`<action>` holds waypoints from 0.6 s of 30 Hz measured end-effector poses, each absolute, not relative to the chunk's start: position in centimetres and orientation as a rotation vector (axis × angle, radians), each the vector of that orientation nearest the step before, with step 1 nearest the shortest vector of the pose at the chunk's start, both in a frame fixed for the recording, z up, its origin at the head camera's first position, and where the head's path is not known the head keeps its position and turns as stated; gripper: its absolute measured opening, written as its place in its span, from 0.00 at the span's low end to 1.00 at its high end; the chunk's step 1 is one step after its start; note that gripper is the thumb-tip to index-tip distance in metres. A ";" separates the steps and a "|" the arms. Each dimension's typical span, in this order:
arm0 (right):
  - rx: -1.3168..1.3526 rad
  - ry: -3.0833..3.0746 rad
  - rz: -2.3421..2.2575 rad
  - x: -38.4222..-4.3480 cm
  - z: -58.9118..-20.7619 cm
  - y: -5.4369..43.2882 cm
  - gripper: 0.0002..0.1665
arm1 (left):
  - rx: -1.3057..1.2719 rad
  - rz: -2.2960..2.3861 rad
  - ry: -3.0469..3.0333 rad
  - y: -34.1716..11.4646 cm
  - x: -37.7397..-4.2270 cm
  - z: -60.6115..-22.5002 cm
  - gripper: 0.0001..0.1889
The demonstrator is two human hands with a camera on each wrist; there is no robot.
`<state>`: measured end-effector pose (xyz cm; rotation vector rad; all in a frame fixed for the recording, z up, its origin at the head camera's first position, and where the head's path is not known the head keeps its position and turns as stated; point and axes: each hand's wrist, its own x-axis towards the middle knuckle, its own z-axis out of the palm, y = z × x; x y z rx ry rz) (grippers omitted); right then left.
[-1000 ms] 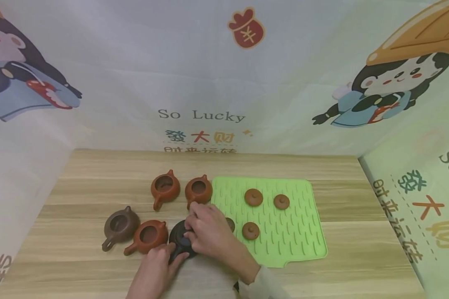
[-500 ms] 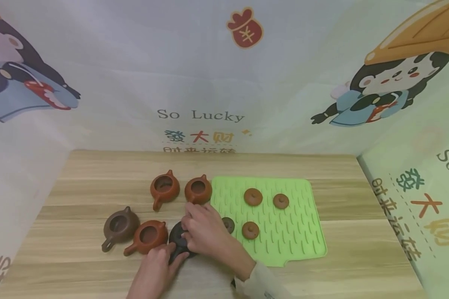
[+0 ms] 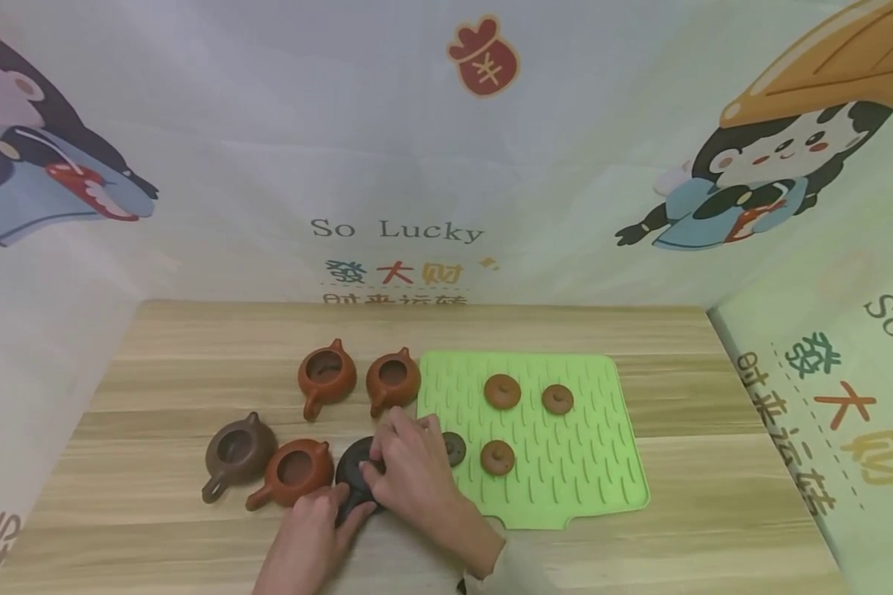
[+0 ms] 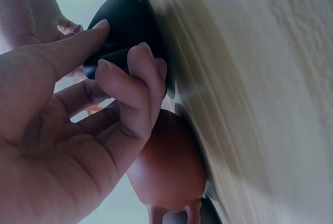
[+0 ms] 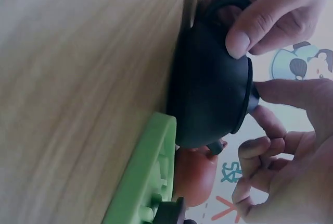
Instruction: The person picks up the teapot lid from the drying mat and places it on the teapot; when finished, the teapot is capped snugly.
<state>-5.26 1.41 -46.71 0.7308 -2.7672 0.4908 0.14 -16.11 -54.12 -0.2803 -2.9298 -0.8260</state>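
Observation:
A black teapot stands on the table just left of the green mat, partly covered by both hands in the head view. With thumb and bent fingers, my left hand grips its handle. My right hand is over the top of the pot. In the right wrist view its thumb and forefinger pinch the knob of the black lid, which sits on the pot's mouth. The other right fingers curl loosely away from the pot.
Left of the black pot are a dark brown teapot and a reddish one, both lidless. Two more lidless reddish teapots stand behind. The green mat bears a dark lid and several reddish-brown lids.
My right hand has shifted and turned slightly over the black teapot, and the dark lid on the mat shows more fully. The left hand stays on the handle.

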 end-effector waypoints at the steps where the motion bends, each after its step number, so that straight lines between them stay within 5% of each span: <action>1: 0.721 -2.770 0.502 -5.2 -46.7 1.5 0.16 | -0.281 -0.824 -2.938 -16.2 0.0 -54.1 0.20; 6: 0.709 -2.817 0.737 -5.3 -45.8 3.6 0.15 | -0.221 -0.858 -2.988 -17.1 0.3 -53.1 0.23; 14: 0.572 -2.765 1.047 -5.9 -45.6 12.8 0.05 | -0.012 -0.719 -2.725 -21.3 1.8 -45.8 0.18; 18: 0.602 -2.838 1.071 -5.6 -45.8 16.5 0.07 | 0.034 -0.673 -2.773 -23.6 1.6 -46.2 0.21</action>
